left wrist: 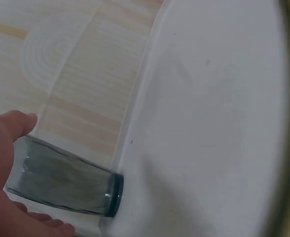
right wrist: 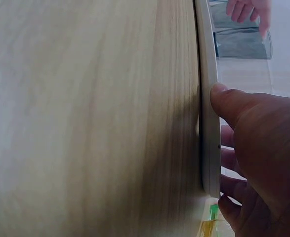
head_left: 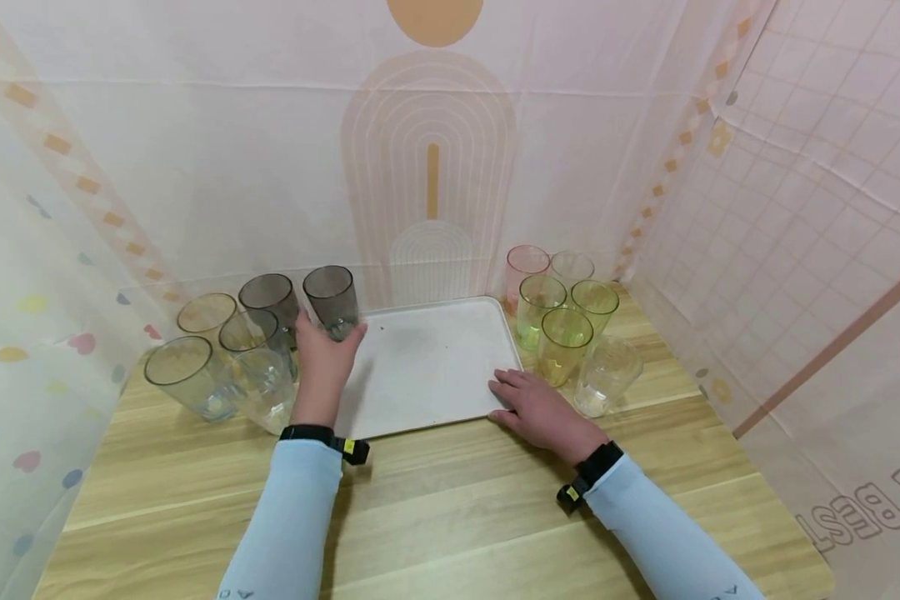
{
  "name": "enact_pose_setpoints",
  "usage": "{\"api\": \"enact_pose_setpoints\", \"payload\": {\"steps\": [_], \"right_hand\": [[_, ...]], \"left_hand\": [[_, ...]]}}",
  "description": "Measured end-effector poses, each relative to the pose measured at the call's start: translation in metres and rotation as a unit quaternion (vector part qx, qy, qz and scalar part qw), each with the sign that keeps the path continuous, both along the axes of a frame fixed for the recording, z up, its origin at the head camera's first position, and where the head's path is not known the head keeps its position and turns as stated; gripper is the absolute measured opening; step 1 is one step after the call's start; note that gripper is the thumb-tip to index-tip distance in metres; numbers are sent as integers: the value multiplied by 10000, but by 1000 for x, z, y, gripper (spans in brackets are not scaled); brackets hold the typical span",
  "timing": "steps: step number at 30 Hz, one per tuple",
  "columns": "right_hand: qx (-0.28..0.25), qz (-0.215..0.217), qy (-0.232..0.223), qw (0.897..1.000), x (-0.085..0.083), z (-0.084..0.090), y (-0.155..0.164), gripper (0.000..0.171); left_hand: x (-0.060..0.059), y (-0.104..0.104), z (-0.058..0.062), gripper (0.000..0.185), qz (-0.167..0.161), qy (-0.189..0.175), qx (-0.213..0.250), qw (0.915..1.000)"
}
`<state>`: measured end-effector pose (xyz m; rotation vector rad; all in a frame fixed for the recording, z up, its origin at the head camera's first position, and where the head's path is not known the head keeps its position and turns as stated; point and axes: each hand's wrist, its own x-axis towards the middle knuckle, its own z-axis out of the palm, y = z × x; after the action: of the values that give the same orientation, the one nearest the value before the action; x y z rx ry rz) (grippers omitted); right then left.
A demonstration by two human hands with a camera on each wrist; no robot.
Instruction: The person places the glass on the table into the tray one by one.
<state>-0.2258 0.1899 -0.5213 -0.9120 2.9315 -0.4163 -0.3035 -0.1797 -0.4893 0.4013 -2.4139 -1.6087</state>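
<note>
My left hand [head_left: 321, 367] grips a dark grey glass [head_left: 332, 293] over the back left corner of a white tray [head_left: 435, 358]. The glass stands nearly upright, and in the left wrist view its base [left wrist: 116, 195] is right at the tray's surface. At the tray's front right corner lies my right hand [head_left: 538, 412], fingers loosely extended along the right edge. Seen from the right wrist, the thumb [right wrist: 228, 96] touches the front rim. Another dark grey glass [head_left: 268, 292] stands just left of my left hand, partly hidden by it.
Left of the tray cluster several tinted glasses, among them a bluish one [head_left: 195, 379] and an amber-rimmed one [head_left: 207, 315]. On the right stand a pink glass [head_left: 527, 262], green glasses [head_left: 528, 321], a yellow glass [head_left: 562, 354] and a clear glass [head_left: 607, 379]. A printed cloth [head_left: 270, 167] hangs behind the wooden table [head_left: 450, 517].
</note>
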Motion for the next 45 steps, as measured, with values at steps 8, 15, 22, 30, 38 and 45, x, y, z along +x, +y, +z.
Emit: {"api": "enact_pose_setpoints", "payload": {"steps": [8,15,22,30,38,45], "right_hand": [[51,-70,-62,9999,0,1,1,60],[61,-119,-160,9998,0,2,1,60],[88,-164,-188,9997,0,0,1,61],[62,-185,-155,9997,-2,-1,-1,62],[93,-190,-171,9996,-1,0,-2,62],[74,-143,-142,9998,0,-1,-1,61]], "left_hand": [[70,4,8,77,-661,352,-181,9970],[129,-7,8,38,-711,500,-34,9962],[164,-34,-1,19,-18,642,-326,9974],[176,-64,-12,17,854,876,-67,9925],[169,-76,-15,55,1183,839,-215,9892],[151,-85,-19,101,921,636,-120,9936]]}}
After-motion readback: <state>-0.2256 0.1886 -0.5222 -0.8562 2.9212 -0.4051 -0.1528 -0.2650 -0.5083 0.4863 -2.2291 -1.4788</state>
